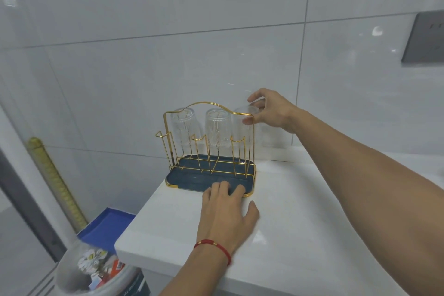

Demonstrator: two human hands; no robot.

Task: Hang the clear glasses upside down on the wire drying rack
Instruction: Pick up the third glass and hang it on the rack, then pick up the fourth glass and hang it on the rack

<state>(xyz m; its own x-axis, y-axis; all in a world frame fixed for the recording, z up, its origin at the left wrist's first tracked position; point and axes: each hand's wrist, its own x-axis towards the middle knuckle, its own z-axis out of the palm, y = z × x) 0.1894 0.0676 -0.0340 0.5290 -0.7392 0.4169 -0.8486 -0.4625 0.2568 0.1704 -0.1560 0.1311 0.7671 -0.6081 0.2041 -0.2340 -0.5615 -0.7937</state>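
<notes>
A gold wire drying rack [168, 122] stands on a dark blue tray [189, 180] at the counter's back left corner. Two clear ribbed glasses hang upside down on its rear prongs, one at the left [183, 127] and one in the middle [217, 127]. A third clear glass [241, 125] is upside down at the rack's right end, and my right hand [271, 110] grips its base from above. My left hand [228, 209] lies flat with its fingertips on the tray's front edge. The front prongs of the rack are bare.
The white counter [300, 211] ends at the left just past the rack. Below it stand a grey bin [79, 274] with rubbish and a blue box [108, 226]. Tiled wall sits close behind the rack; a grey socket plate [425, 41] is at the upper right.
</notes>
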